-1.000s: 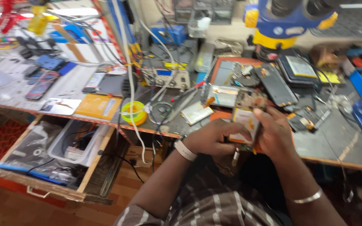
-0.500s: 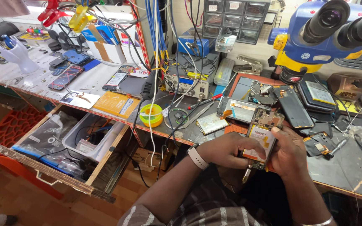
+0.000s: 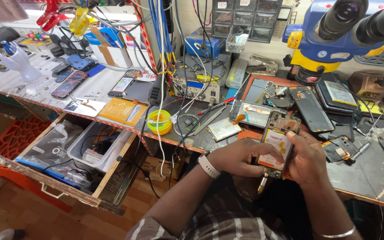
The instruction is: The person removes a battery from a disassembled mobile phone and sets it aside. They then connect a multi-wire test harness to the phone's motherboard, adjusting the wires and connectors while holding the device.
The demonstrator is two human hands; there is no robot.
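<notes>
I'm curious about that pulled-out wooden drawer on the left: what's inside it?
The open drawer holds a clear plastic tub with dark cables, plus clear plastic bags with flat items inside. The tub and bags cover the drawer bottom, and its back lies hidden under the workbench.

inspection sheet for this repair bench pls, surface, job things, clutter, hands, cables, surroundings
surface: dark worn workbench, crowded.
job's things: opened phone with white battery, back off, held above the bench edge.
clutter: yellow tape roll, loose phone parts, red-handled screwdriver.
grippers: left hand and right hand both grip the phone.
cables: blue and white wires hanging over the bench.
surroundings: blue microscope, open wooden drawer.
</notes>
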